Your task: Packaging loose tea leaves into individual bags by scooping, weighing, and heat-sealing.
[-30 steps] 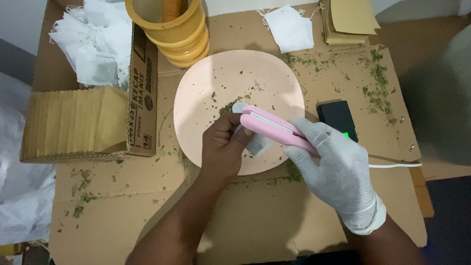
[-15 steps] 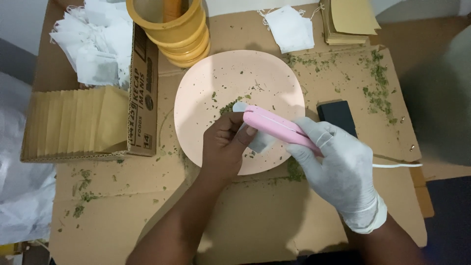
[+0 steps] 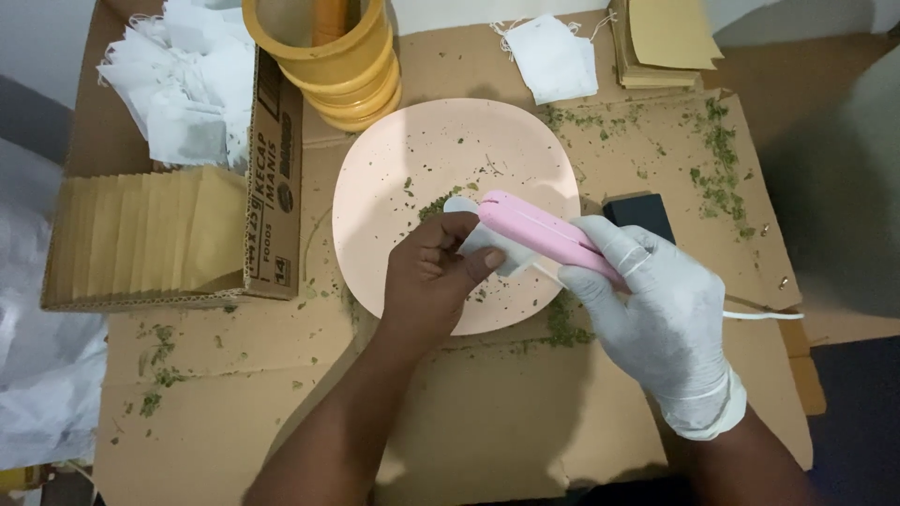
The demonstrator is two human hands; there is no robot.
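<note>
Flattened brown cardboard (image 3: 487, 431) as the work surface, strewn with green herb crumbs (image 3: 717, 159). Directly on it: pale pink plate (image 3: 422, 159), stack of yellow tubs (image 3: 356, 89), open carton of tan envelopes (image 3: 141, 239), loose white filter bags (image 3: 553, 56), tan paper stack (image 3: 661, 42), small black object (image 3: 642, 211), possibly a scale.

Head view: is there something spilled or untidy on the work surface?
Yes. Green dried-leaf crumbs lie scattered over the cardboard sheet, thickest at the upper right and lower left, and also across the pink plate. They look spilled, not gathered in one heap.
</note>
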